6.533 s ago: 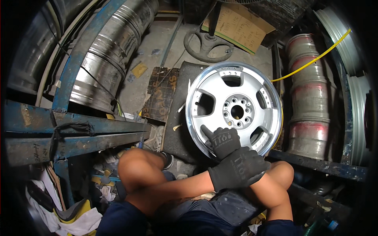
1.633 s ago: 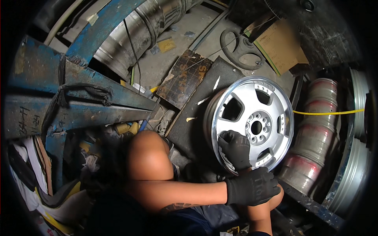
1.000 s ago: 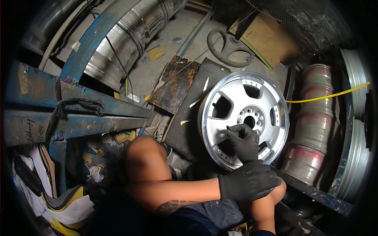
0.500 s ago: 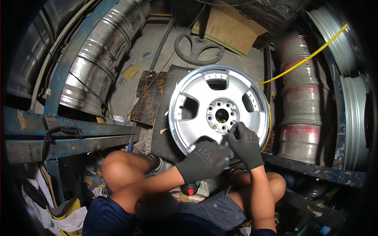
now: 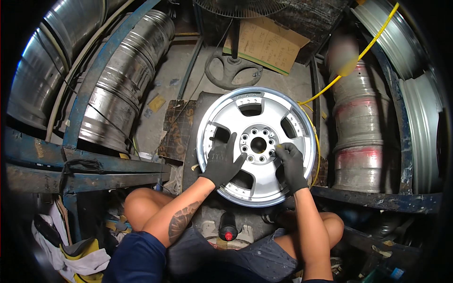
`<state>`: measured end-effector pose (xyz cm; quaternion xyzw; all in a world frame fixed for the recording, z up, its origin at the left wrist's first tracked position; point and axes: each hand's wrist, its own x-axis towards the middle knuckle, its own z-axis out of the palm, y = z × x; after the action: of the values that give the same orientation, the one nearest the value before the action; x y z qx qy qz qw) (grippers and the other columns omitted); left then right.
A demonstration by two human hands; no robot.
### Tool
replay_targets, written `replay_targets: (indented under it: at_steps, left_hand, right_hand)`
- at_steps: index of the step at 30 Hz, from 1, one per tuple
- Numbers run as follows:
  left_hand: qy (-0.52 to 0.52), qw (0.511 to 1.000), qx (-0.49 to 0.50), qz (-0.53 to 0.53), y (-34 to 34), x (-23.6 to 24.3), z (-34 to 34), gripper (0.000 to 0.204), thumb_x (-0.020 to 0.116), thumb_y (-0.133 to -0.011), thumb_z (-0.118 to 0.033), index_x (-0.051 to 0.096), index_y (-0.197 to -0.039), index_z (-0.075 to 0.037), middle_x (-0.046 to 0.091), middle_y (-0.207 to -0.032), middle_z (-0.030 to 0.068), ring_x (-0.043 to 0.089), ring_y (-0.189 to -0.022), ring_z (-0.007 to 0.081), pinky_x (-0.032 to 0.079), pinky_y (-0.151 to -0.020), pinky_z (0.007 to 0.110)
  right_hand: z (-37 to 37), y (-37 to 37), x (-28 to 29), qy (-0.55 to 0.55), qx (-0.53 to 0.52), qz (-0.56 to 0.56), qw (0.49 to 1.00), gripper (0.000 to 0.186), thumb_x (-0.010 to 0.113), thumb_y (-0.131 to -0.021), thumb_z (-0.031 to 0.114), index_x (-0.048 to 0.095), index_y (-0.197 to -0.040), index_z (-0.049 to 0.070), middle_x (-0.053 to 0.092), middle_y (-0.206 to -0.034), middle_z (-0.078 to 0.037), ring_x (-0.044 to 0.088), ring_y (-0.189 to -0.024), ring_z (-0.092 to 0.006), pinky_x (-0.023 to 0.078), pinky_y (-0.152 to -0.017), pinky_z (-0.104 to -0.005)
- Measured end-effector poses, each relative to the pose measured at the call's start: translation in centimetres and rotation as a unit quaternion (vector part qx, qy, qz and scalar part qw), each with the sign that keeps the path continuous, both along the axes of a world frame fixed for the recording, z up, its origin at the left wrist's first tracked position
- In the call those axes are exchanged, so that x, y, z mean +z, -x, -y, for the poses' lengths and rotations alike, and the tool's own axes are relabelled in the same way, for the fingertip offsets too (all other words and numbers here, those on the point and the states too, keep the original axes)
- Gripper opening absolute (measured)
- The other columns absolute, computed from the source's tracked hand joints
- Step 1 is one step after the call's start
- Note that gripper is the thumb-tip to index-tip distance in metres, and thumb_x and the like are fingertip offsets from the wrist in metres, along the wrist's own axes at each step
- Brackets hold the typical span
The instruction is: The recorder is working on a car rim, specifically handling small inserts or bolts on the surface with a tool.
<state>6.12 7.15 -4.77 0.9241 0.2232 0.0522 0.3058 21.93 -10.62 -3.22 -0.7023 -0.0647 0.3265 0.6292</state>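
A silver wheel rim (image 5: 255, 184) with five cut-outs lies face up before me on a dark mat (image 5: 207, 99). My gloved left hand (image 5: 219, 160) rests on its left spoke, fingers apart and pointing toward the upper edge. My gloved right hand (image 5: 290, 165) is at the hub's right, thumb and forefinger pinched by the bolt holes; what they hold, if anything, is too small to name. Just below the rim, between my legs, lies a black cylinder (image 5: 227, 224) with a red tip.
Stacked steel rims stand left (image 5: 108, 108) and right (image 5: 358, 165), beside blue metal frames (image 5: 104, 179). A yellow hose (image 5: 321, 94) runs at right. Behind are a fan stand (image 5: 226, 70) and cardboard (image 5: 264, 42). Cloths (image 5: 85, 259) lie lower left; more rims (image 5: 417, 137) line the far right.
My hands have separated: the left moved up onto the left of the rim, fingers spread, while the right shifted slightly left beside the hub. The black cylinder is more visible between my legs.
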Motion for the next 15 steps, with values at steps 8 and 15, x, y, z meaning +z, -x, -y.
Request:
replay_targets:
  at_steps: [8,15]
  left_hand:
    - [0.04,0.999,0.013,-0.009,-0.7,0.9,0.6,0.059,0.066,-0.093,-0.042,0.055,-0.146,-0.018,0.068,-0.096,0.0231,0.067,-0.092,0.039,0.051,-0.084,0.051]
    - [0.11,0.992,0.052,-0.021,2.4,0.5,5.5,0.05,0.066,-0.094,-0.042,0.055,-0.131,-0.012,0.067,-0.109,0.0272,0.063,-0.105,0.046,0.048,-0.095,0.055]
  right_hand:
    - [-2.5,-0.3,-1.8,-0.118,-0.13,-0.015,0.984,0.012,0.068,-0.095,0.011,0.065,-0.101,0.002,0.065,-0.085,-0.003,0.059,-0.071,-0.0079,0.048,-0.066,-0.0225]
    - [-3.9,-1.7,-1.5,-0.011,-0.019,0.118,0.993,0.013,0.07,-0.097,0.013,0.066,-0.102,0.001,0.068,-0.088,-0.003,0.062,-0.076,-0.0093,0.05,-0.069,-0.0247]
